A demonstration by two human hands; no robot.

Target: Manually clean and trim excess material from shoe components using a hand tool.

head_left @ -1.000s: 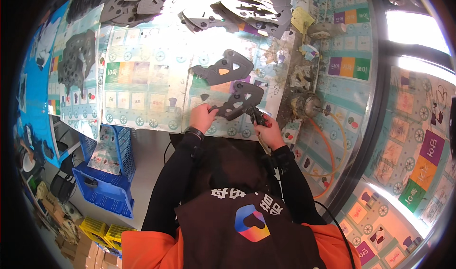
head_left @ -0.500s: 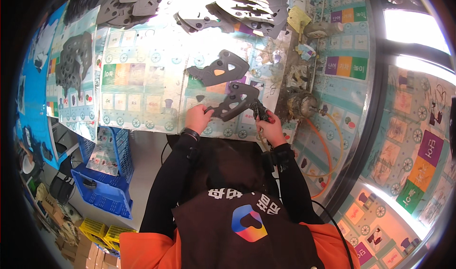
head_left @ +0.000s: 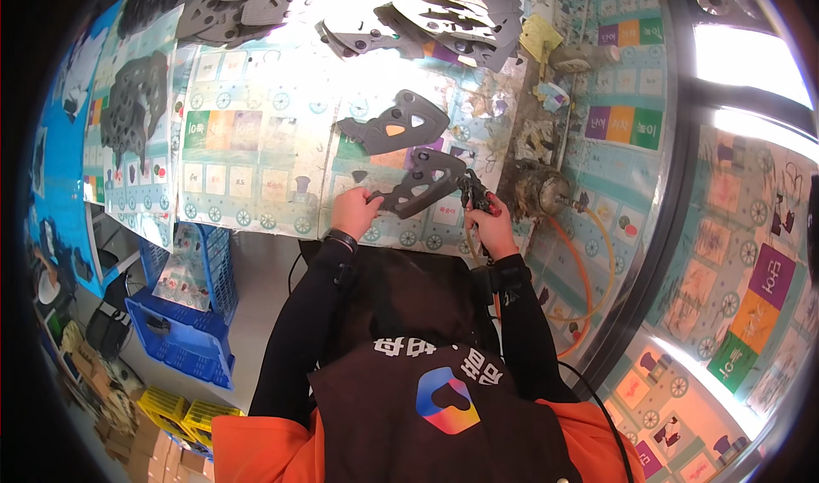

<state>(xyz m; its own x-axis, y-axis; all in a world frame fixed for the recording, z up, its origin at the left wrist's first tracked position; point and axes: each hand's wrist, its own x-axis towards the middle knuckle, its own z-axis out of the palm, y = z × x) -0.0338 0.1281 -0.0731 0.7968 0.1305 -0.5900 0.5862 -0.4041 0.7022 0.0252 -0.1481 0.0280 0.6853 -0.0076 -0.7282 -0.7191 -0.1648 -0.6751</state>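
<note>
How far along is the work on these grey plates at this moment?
One flat grey plate lies apart just beyond the hands, possibly finished. In hand: the left hand steadies another grey plate while the right hand holds a small hand tool at its edge. Left: a large pile of plates at the table's far side.

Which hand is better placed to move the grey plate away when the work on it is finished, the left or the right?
Probably the left hand: it already grips the near end of the grey metal plate. The right hand is closed around a small hand tool at the plate's other end, so it is not free.
</note>
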